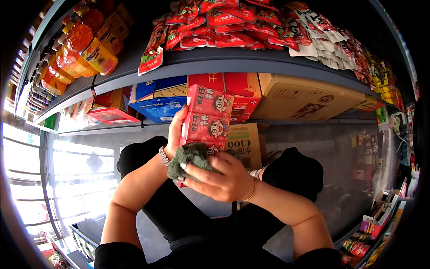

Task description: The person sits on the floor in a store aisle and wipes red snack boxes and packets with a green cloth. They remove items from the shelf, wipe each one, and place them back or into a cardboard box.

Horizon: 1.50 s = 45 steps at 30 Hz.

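Note:
A shrink-wrapped pack of red milk cartons (pixel 208 126), printed with a cartoon face, is held upright over my bent knees. My left hand (pixel 175 132) grips its left side, a metal watch band at the wrist. In my right hand (pixel 223 178) is a bunched dark green cloth (pixel 193 159), pressed against the lower part of the pack. The cloth and fingers hide much of the pack's lower end.
Ahead, a grey shelf (pixel 215 64) bears red snack packets (pixel 228 27) and orange drink bottles (pixel 79 50). Below it sit a blue box (pixel 158 106) and a large cardboard carton (pixel 305 95). Another carton (pixel 247 141) stands on the tiled floor. A lower right shelf holds colourful tubs (pixel 357 247).

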### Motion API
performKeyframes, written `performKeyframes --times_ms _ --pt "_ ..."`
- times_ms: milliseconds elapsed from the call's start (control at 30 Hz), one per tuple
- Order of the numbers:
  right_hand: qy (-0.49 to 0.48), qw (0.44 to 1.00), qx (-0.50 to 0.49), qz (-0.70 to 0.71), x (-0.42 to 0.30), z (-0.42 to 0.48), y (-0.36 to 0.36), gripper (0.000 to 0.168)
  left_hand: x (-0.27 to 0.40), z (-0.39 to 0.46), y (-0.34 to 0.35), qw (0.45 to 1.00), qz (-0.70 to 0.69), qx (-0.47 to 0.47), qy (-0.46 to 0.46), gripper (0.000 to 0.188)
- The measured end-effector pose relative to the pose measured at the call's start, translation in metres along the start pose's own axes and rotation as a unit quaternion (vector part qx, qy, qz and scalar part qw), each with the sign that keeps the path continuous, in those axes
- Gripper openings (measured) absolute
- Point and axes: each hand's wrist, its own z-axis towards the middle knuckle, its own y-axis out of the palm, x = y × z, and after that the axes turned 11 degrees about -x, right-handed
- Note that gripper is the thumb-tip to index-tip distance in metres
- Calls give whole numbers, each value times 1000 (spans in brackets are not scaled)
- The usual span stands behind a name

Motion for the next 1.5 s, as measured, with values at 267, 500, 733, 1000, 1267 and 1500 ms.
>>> performKeyframes --times_ms 267,500,733,1000,1267,1500 --pt "261 963 60 23 63 -1 -30 50 -4 -1 -3 999 -15 14 -24 69" --pt "444 700 62 555 77 -2 -23 41 6 -9 14 995 61 20 77 75" --pt "328 707 -27 626 59 -2 -25 38 14 2 65 971 218 101 20 58" --pt "285 719 122 622 61 2 -37 34 22 6 170 710 697 99 -13 45" --pt "215 807 127 535 60 -1 -51 40 3 -19 195 481 859 140 107 47" --pt "306 696 231 607 89 -21 -71 40 64 -1 320 352 892 170 228 36"
